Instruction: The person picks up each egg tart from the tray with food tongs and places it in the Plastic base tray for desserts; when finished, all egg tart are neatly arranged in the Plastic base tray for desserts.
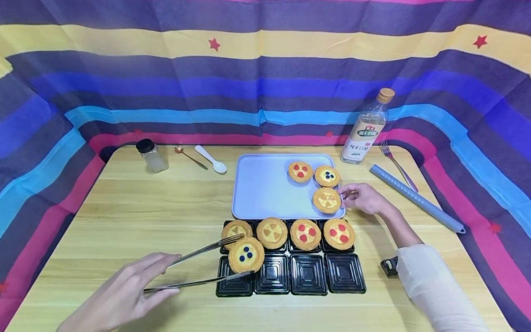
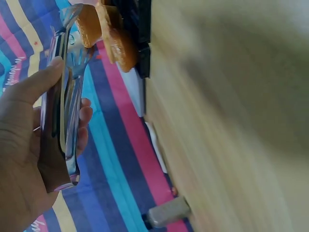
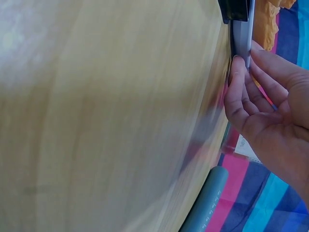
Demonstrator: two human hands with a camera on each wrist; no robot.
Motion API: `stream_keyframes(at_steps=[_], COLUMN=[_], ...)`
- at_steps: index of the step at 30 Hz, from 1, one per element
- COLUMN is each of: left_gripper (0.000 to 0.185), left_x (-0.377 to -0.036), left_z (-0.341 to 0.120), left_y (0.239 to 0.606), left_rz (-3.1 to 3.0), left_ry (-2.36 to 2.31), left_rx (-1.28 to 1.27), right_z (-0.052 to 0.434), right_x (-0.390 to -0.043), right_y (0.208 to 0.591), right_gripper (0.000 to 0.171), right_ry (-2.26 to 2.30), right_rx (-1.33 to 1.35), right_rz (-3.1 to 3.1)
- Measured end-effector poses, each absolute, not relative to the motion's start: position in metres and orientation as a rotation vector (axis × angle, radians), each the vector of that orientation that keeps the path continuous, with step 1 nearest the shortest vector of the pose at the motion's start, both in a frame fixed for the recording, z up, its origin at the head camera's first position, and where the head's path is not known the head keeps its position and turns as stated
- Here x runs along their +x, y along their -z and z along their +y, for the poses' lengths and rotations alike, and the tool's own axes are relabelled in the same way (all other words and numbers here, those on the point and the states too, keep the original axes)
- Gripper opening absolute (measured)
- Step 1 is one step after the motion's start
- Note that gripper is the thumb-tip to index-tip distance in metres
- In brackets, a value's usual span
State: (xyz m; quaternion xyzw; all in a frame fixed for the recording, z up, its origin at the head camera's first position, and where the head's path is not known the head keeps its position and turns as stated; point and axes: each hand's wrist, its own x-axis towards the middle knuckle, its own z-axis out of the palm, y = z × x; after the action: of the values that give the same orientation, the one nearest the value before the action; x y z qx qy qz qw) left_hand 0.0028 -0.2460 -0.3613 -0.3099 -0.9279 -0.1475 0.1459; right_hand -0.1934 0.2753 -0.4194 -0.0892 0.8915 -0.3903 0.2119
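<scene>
My left hand (image 1: 124, 288) grips metal tongs (image 1: 203, 250), seen close up in the left wrist view. Between the tong arms is a tart with blue dots (image 1: 246, 263), over the front-left black square tray (image 1: 234, 288) and overlapping the pinwheel tart (image 1: 237, 226) behind it. To its right, a pinwheel tart (image 1: 271, 233) and two red-dotted tarts (image 1: 305, 234) occupy the back row. At the white tray's (image 1: 265, 184) right edge, my right hand (image 1: 362, 198) pinches the rim between thumb and fingers, as the right wrist view shows. Beside it lies another pinwheel tart (image 1: 327, 200).
On the white tray are also a red-dotted tart (image 1: 300, 172) and a blue-dotted tart (image 1: 327, 176). Farther back stand a bottle (image 1: 361, 138) and a black-lidded jar (image 1: 152, 157). A white spoon (image 1: 213, 161), a fork (image 1: 398, 166) and a grey-blue stick (image 1: 415, 198) lie around.
</scene>
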Motion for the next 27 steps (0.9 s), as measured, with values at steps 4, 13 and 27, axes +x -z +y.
stream_keyframes(at_steps=[4,13,27], left_gripper=[0.053,0.051,0.051], left_x=[0.009,0.016,0.018], left_z=[-0.252,-0.259,-0.264], left_y=[0.367,0.380,0.382], left_rz=[-2.705,-2.744,-2.814], left_ry=[0.464,0.524,0.517], left_rx=[-0.866,-0.876,-0.836], right_z=[0.274,0.274,0.274], right_x=[-0.193,-0.194,-0.194], right_y=[0.418,0.419,0.417], right_gripper=[0.044,0.044,0.045], right_ry=[1.072,1.056,1.063], right_rx=[-0.244,-0.242,-0.244], right_rz=[2.479,2.489,2.478])
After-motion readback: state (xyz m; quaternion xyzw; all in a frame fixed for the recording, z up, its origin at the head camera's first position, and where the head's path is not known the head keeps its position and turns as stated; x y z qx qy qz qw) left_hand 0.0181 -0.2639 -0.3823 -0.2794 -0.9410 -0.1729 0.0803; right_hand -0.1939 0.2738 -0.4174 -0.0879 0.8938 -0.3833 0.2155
